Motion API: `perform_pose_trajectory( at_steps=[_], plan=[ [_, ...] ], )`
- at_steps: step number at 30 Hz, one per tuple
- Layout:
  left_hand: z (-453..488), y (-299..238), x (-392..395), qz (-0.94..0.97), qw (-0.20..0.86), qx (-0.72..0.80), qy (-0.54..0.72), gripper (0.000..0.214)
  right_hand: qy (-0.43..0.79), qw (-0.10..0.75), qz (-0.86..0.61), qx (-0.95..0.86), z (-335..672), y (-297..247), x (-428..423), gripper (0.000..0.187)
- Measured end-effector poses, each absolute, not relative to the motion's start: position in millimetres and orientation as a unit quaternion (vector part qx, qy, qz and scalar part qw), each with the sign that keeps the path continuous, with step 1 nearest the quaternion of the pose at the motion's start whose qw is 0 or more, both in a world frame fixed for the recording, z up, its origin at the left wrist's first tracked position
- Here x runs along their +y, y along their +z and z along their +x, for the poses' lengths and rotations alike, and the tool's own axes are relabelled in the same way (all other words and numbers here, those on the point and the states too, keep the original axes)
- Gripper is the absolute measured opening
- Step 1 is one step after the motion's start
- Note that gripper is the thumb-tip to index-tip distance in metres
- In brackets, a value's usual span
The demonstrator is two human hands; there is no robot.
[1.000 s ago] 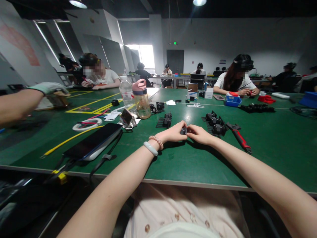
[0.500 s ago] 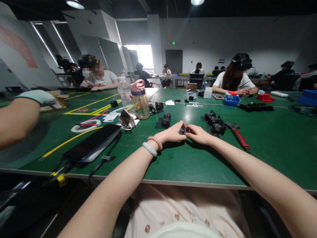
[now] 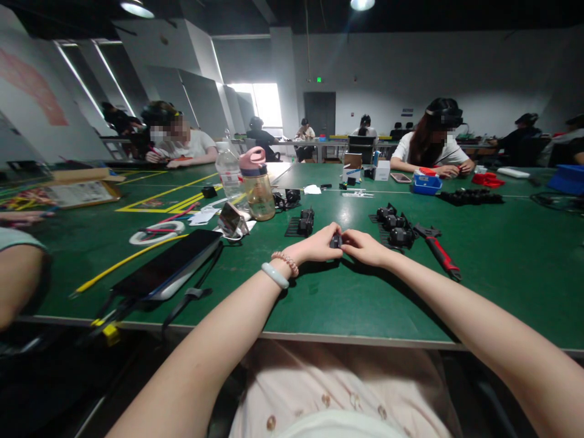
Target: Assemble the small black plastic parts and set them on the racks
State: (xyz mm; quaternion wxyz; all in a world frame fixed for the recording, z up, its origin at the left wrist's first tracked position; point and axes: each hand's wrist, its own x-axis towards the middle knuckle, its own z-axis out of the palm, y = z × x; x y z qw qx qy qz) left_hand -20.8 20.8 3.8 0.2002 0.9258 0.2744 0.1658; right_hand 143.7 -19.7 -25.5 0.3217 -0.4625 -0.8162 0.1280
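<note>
**Pinching one tiny part between both hands**

Looking down at the green worktop [image 3: 319, 298], the left hand [image 3: 319, 246] and right hand [image 3: 365, 248] meet fingertip to fingertip. Both pinch the same small black part [image 3: 336, 241], which sits dead centre, low over the surface and a little past the near edge. Both forearms lie stretched across the worktop, and my guess is that steadies the fingers for something this fiddly. The left wrist has a bead bracelet [image 3: 287, 261] and a pale bangle [image 3: 275, 275] on it.

More black parts [image 3: 395, 228] sit in a cluster just to the right, with a red-handled tool [image 3: 440, 252] beside them. Another black piece [image 3: 305, 222] rests on a little mat to the left. It all seems to be laid out within easy reach on either side.

Further left are a bottle with a pink lid [image 3: 258, 182], a clear water bottle [image 3: 230, 170] and a dark flat device [image 3: 171, 264], with a yellow cable [image 3: 123, 260] trailing by. That stuff looks shoved aside to keep the middle free. Another person's arm [image 3: 18, 280] pokes in at the far left edge.

As for writing, I can't read any. The water bottle's label and the green sign [image 3: 319, 79] above the far door are too small, and the parts show no brand I can make out.
</note>
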Motion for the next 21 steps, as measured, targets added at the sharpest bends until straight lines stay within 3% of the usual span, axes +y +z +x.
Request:
perform_pose_trajectory(
  at_steps=[21],
  plan=[
    [-21.1,5.3,19.1,0.926,0.199,0.277,0.162,0.04,0.157,0.327,-0.468,-0.806,144.0,-23.9,-20.1,0.018]
  ],
)
